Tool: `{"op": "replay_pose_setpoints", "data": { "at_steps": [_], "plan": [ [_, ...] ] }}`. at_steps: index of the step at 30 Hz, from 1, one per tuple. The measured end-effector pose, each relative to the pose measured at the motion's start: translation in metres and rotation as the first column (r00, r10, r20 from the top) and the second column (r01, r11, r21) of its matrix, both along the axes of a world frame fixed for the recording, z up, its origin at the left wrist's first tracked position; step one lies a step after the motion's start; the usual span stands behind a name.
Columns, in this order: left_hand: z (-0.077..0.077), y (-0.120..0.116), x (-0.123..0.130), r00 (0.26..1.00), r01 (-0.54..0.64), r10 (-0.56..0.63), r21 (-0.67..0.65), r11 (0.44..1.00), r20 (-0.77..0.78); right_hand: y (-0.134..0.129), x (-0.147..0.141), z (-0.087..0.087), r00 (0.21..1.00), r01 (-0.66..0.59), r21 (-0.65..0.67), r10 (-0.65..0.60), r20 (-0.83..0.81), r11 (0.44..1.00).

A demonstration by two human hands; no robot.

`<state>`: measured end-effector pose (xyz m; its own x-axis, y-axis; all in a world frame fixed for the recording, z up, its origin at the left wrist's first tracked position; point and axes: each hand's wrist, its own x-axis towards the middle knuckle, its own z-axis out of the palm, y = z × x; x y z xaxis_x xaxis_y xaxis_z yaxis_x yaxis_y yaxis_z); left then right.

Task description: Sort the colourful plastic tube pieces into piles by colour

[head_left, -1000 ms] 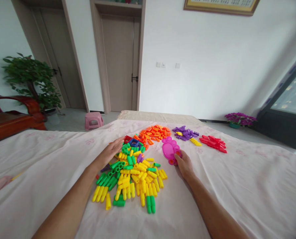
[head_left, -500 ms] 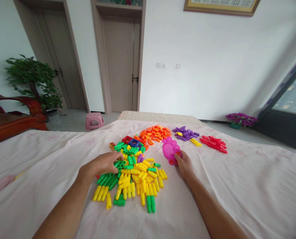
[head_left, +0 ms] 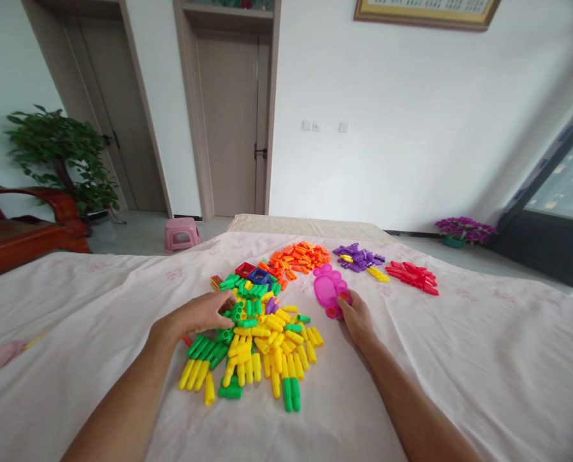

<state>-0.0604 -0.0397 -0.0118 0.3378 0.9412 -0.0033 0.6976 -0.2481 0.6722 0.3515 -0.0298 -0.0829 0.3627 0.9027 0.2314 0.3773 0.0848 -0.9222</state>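
My right hand [head_left: 356,314] is closed on the near right edge of a pink paw-shaped plastic tray [head_left: 325,292], with orange pieces at the held edge. At the left side of a heap of plastic peg blocks, my left hand [head_left: 204,312] is curved with thumb and fingertips apart. Green peg blocks [head_left: 237,311] lie right by those fingertips; whether they touch is unclear. Yellow peg blocks [head_left: 276,337] make up most of the heap's right and front. A purple piece [head_left: 271,306] sits among them.
Beyond the heap lie red and blue square frames [head_left: 258,276] and a pile of orange pieces [head_left: 303,256]. Purple pieces [head_left: 358,256] with a few yellow ones and a red pile [head_left: 412,277] are farther right. A pale cloth [head_left: 459,359] covers the surface.
My left hand's thumb and fingers have spread slightly apart beside the green blocks. My right hand and the pink tray stay about where they were.
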Motion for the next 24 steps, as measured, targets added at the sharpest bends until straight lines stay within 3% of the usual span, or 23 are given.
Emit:
{"op": "replay_pose_setpoints", "data": {
  "at_steps": [2, 8, 17, 21, 24],
  "plan": [
    [0.001, 0.001, 0.002, 1.000, 0.030, -0.030, -0.039, 0.999, 0.002, 0.001, 0.001, -0.001, 1.000, -0.005, 0.003, 0.005, 0.008, 1.000],
    [0.003, 0.000, 0.008, 0.999, -0.023, 0.024, -0.021, 1.000, 0.035, 0.002, 0.002, -0.003, 1.000, -0.009, 0.000, 0.009, 0.012, 1.000],
    [-0.012, 0.013, 0.018, 0.967, -0.137, 0.091, 0.187, 0.973, 0.236, 0.001, 0.002, -0.002, 0.998, -0.021, 0.018, 0.022, -0.064, 1.000],
    [-0.013, 0.015, 0.022, 0.965, -0.134, 0.078, 0.212, 0.968, 0.252, 0.001, 0.002, -0.003, 0.998, -0.019, 0.027, 0.020, -0.055, 0.999],
    [-0.013, 0.019, 0.018, 0.964, -0.197, 0.129, 0.298, 0.934, 0.233, 0.002, 0.000, -0.006, 0.998, -0.016, 0.015, 0.017, -0.058, 1.000]
  ]
}}
